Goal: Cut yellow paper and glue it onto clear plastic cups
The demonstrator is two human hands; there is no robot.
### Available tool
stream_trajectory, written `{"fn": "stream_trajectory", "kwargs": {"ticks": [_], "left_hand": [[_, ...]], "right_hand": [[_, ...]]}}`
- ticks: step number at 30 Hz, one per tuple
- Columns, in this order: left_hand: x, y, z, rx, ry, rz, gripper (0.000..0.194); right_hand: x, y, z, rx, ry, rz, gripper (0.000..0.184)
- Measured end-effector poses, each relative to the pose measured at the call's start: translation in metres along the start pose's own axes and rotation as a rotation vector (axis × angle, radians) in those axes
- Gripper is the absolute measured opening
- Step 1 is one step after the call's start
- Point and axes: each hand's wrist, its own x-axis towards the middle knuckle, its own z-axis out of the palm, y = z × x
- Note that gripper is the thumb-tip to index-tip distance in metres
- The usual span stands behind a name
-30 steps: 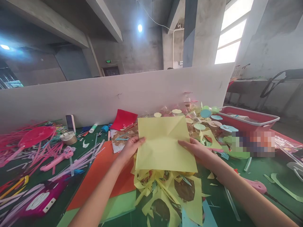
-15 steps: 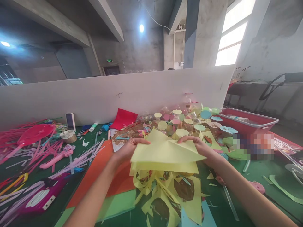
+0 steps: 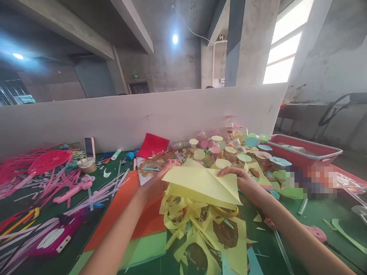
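A sheet of yellow paper (image 3: 200,182), creased and bent, is held up in front of me between my two hands. At its right edge, my right hand (image 3: 238,180) pinches it with the thumb on top. My left hand (image 3: 156,181) is closed at the left edge, its fingers partly hidden behind the sheet. Directly below lie yellow paper scraps (image 3: 209,244) with large cut-out holes and thin strips. Orange paper (image 3: 126,210) and green paper (image 3: 146,248) lie under and beside my left forearm.
Clear cups topped with coloured paper discs (image 3: 199,154) crowd the back. A red basket (image 3: 312,154) stands at the right. Pink sticks, a pink glue gun (image 3: 73,191) and a purple box (image 3: 54,236) lie left. A white partition (image 3: 114,120) closes off the far side.
The yellow sheet has tilted, its right corner swinging inward. My left thumb has moved off the top of the sheet, and that hand now sits more behind its edge. The view has shifted slightly.
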Motion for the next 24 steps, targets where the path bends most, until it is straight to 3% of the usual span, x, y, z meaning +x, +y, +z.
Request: {"fn": "stream_trajectory", "kwargs": {"ticks": [9, 15, 20, 24], "left_hand": [[0.012, -0.007, -0.007, 0.130, 0.056, 0.169, 0.066], [0.013, -0.007, -0.006, 0.149, 0.096, 0.198, 0.065], [0.011, -0.004, 0.001, 0.138, 0.054, 0.170, 0.073], [0.009, -0.003, 0.009, 0.150, -0.029, 0.124, 0.077]], "right_hand": [[0.001, 0.001, -0.005, -0.156, -0.072, -0.015, 0.020], [-0.010, -0.012, -0.012, -0.199, -0.223, 0.067, 0.057], [0.000, -0.004, -0.016, 0.095, -0.175, 0.013, 0.039], [-0.001, -0.007, -0.008, 0.060, -0.171, 0.157, 0.046]]}}
